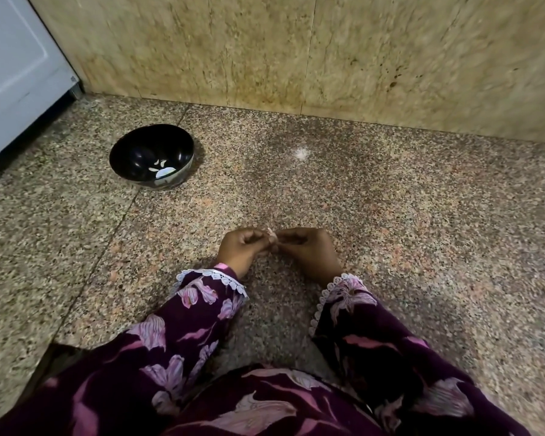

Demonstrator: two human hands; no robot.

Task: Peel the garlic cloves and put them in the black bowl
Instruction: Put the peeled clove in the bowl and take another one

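Both my left hand (243, 247) and right hand (306, 247) pinch one garlic clove (272, 238): tiny, light, papery skin; black bowl (129, 146) far left.

Two hands, left (243, 247) and right (306, 250), one garlic clove (272, 238), one black bowl (132, 152).

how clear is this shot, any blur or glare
Head view: the wall is smeared by motion blur; the black bowl shows glossy highlights inside; a pale glare spot sits on the speckled floor; the garlic clove pinched between both hands is too small to make out.
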